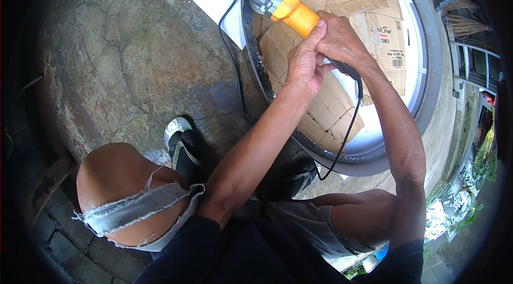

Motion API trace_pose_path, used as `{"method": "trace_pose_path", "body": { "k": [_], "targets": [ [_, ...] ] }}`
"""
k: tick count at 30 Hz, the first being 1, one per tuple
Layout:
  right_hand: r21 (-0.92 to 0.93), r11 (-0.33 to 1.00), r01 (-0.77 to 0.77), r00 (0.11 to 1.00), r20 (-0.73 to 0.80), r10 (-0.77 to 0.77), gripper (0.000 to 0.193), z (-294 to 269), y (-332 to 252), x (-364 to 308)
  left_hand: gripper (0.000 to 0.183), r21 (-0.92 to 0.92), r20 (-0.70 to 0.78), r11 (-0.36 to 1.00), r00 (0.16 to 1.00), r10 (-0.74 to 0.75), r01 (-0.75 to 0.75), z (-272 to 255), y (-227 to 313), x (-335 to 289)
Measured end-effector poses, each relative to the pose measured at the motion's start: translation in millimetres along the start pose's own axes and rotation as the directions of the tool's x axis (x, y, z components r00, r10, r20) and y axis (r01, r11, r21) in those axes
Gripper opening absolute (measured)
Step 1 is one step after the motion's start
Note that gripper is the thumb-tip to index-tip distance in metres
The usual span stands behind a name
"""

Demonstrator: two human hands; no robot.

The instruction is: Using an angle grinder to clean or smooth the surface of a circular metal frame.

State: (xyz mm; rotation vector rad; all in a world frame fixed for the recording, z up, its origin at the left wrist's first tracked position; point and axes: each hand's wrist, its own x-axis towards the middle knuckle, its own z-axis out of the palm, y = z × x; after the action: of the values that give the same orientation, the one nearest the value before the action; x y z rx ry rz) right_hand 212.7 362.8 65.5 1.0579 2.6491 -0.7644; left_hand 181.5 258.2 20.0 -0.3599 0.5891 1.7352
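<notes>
A yellow angle grinder (297, 15) with a grey metal head is held over the near left part of a large round frame (368, 165). My right hand (342, 38) wraps round the rear of its yellow body. Against the right hand and the grinder's rear, my left hand (305, 64) is closed, its thumb along the yellow body; part of its grip is hidden. From the tool's dark tail a black cord (355, 118) hangs down past the frame's rim. Flattened brown cardboard (326, 105) lies inside the frame on a white surface. Whether a disc is fitted cannot be seen.
Stained concrete floor (133, 59) spreads to the left, with a white sheet (222, 3) partly under the frame. The cord also runs along the frame's left side. My shoes (183, 142) stand close to the frame. Brooms (464, 22) and a metal rack (475, 62) are at the far right.
</notes>
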Motion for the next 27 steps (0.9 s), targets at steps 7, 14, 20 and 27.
{"method": "trace_pose_path", "body": {
  "k": [7,14,20,27],
  "targets": [
    [-0.013,1.0,0.006,1.0,0.002,-0.006,0.026,-4,-5,0,0.061,-0.016,-0.052,1.0,0.998,0.025,-0.026,5,3,-3],
    [-0.015,1.0,-0.02,1.0,0.009,0.02,0.025,-5,-7,-4,0.063,-0.011,-0.07,1.0,0.997,0.015,-0.016,6,1,-5],
    [-0.031,0.999,-0.025,1.0,0.004,0.025,0.026,-7,-9,-4,0.066,-0.011,-0.056,1.0,0.998,0.01,-0.01,7,3,-8],
    [-0.03,0.999,-0.016,1.0,0.02,0.017,0.027,-7,-11,-4,0.067,-0.012,-0.063,1.0,0.998,0.012,-0.013,6,4,-8]
  ]
}}
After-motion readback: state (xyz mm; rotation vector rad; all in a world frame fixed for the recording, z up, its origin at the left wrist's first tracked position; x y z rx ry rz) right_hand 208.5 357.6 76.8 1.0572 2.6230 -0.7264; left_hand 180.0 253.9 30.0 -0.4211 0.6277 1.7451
